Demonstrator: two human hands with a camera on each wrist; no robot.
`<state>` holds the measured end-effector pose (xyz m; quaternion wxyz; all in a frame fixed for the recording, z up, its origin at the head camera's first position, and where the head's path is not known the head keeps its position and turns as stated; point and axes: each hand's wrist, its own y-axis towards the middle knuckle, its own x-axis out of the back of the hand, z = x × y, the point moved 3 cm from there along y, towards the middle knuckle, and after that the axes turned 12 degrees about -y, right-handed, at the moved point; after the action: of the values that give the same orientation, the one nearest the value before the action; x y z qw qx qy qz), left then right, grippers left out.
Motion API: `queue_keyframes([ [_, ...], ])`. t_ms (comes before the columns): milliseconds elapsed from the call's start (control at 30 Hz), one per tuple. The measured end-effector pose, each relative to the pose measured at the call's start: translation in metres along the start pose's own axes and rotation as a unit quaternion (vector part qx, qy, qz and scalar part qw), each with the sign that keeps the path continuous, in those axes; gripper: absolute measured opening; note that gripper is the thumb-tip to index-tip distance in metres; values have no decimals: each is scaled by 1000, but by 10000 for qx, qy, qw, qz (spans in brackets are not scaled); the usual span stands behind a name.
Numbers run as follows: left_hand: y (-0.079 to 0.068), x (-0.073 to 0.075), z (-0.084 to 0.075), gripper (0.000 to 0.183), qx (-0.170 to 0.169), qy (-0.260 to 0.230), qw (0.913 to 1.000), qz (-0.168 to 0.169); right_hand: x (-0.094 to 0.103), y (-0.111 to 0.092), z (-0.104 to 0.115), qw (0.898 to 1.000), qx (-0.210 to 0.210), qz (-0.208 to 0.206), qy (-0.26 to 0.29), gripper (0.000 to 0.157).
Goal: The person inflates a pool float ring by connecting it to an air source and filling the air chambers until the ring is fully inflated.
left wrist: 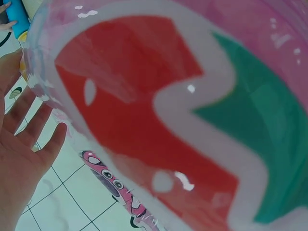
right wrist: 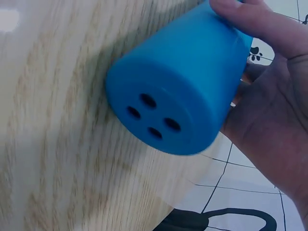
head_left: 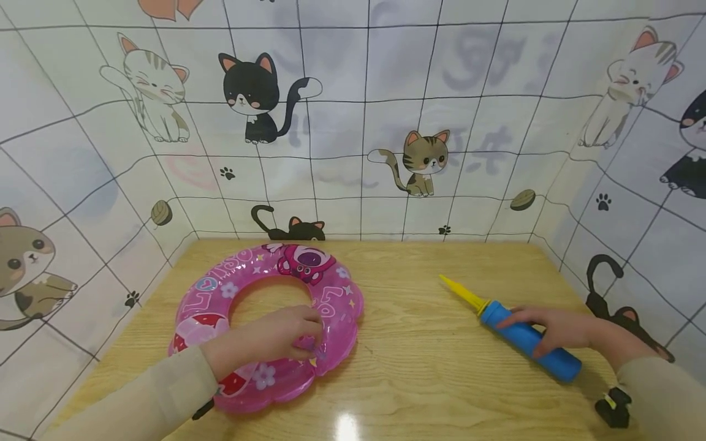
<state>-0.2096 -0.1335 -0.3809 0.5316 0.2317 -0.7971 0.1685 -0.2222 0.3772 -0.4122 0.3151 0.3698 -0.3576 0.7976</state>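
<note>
A pink inflated swim ring (head_left: 342,334) with printed bears, flowers and lettering lies on the left of the table. Across its centre hole reaches my left hand (head_left: 276,337), fingers curled down at the ring's inner right side, pinching the vinyl there. Seen from the left wrist, the ring's red and green print fills the frame, and several fingers spread beside it. On the right, my right hand (head_left: 568,334) grips the blue barrel of a hand air pump (head_left: 521,335). Its yellow nozzle (head_left: 462,292) points away and left. The barrel's holed end (right wrist: 159,115) faces the right wrist camera.
The light wood table (head_left: 408,373) runs back to a wall covering (head_left: 342,122) printed with cats and grid lines, which also rises on both sides. Below the right sleeve is a small black device (head_left: 613,407) with a yellow mark.
</note>
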Motion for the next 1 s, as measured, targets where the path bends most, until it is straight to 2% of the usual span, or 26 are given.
queue_keyframes([
  [233,3,2,1,22,173,-175,9996,142,-2,5,-3,9985,-484,-200,174,74],
  [533,1,0,0,22,185,-145,9996,143,-5,21,-11,9913,-506,-526,1092,73],
  [733,0,0,-2,20,163,-203,9997,47,-5,29,-16,9891,-597,-837,1058,74],
  [1000,-3,-1,-2,19,317,-278,9991,-90,-4,35,-15,9885,-677,-874,1033,77],
])
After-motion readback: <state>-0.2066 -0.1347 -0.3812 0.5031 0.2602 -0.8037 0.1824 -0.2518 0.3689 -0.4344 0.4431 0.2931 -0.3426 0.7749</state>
